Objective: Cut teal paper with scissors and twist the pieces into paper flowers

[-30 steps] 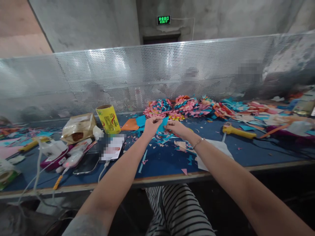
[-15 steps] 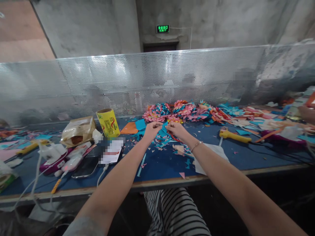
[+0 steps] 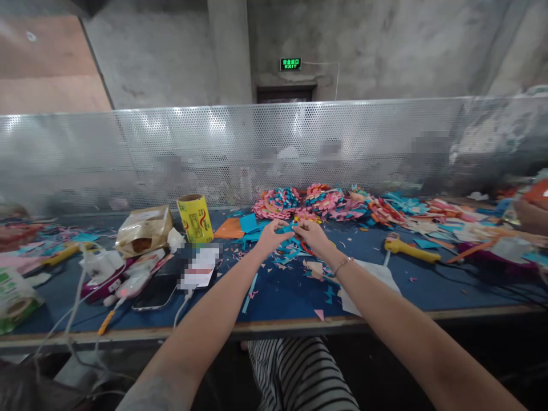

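My left hand [image 3: 273, 236] and my right hand [image 3: 314, 237] are close together above the middle of the table, fingertips pinched. Between them is a small piece of blue paper [image 3: 287, 229], largely covered by the fingers. Under and around the hands lie blue paper scraps [image 3: 287, 253]. Just behind is a heap of pink, blue and orange layered paper flowers [image 3: 276, 204]. Left of my left hand lie an orange sheet [image 3: 228, 228] and a blue square [image 3: 248, 222]. A bracelet circles my right wrist.
At left stand a yellow cardboard tube [image 3: 195, 220], a brown packet [image 3: 143, 231], phones [image 3: 200, 268] and a purple power strip [image 3: 100, 291] with cables. A yellow glue gun [image 3: 413, 250] lies right. Behind rises a perforated metal screen [image 3: 222, 131]. A person's hand [image 3: 531, 214] shows at far right.
My hands have drawn closer together at the fingertips, and less of the blue paper shows between them. The camera view has tilted up slightly. The person's hand at right has shifted.
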A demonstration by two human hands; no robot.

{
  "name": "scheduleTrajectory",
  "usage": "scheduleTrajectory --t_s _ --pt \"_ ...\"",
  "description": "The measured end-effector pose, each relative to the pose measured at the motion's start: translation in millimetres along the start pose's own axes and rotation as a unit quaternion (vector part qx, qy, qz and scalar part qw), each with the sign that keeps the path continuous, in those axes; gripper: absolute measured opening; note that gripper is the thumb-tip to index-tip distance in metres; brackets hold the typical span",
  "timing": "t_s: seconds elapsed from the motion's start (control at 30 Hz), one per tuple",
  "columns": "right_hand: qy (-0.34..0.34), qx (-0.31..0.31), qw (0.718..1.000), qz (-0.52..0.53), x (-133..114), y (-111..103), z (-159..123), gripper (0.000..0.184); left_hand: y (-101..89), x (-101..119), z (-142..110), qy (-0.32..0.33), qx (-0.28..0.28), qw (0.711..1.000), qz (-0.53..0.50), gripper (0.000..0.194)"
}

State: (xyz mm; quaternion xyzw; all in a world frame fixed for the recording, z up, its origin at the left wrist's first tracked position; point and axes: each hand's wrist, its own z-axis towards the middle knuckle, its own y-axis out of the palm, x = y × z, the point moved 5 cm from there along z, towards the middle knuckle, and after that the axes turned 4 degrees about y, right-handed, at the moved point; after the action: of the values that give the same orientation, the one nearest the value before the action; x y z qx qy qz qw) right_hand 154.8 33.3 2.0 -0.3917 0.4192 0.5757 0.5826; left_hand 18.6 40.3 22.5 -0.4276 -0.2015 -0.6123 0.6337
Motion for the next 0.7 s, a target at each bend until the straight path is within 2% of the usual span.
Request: scheduleTrajectory --t_s 0.27,0.43,0.57,0.7 --pt "0.021 -0.007 0.999 0.036 -1 4 -1 0.038 -2.0 -1 2 0.023 -0.002 1.0 0.019 0.027" --pt "0.04 0.005 0.998 0.039 5 -3 6 0.035 -0.6 -1 0 0.004 -0.008 1.0 0.004 0.03" --pt "0.042 -0.012 0.999 -0.003 8 -4 7 0.031 -6.1 -4 2 -0.023 0.047 0.997 -0.059 0.038" --pt "0.033 -0.063 0.994 -0.087 6 1 3 0.029 -11.0 -8 3 -0.085 0.094 0.981 -0.145 0.042"
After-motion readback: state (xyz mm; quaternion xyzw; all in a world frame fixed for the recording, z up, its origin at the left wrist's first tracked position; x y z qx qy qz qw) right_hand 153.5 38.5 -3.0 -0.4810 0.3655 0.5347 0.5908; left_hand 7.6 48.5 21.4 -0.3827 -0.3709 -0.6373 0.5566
